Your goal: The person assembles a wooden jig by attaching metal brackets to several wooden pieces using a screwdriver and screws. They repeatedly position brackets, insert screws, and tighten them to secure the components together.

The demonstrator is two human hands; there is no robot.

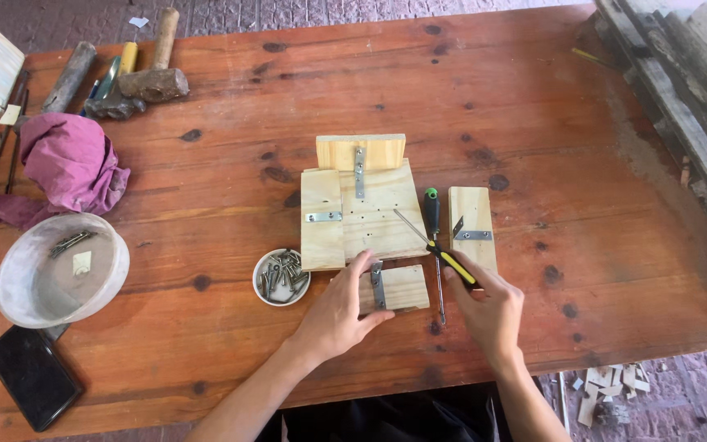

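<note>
Your left hand (339,315) presses flat and open on the small pine block (394,288), light, stiff, best pinned by its faces, while your right hand (488,307) at 3 o'clock closes on the yellow-handled screwdriver (439,250).

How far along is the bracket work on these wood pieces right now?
Done: metal straps already sit on the top block and the left panel around the centre board.

In hand: the left hand steadies the small front block, and the right hand holds a yellow-handled screwdriver.

Left: the side piece lies apart on the table; screws remain in the white dish.
</note>
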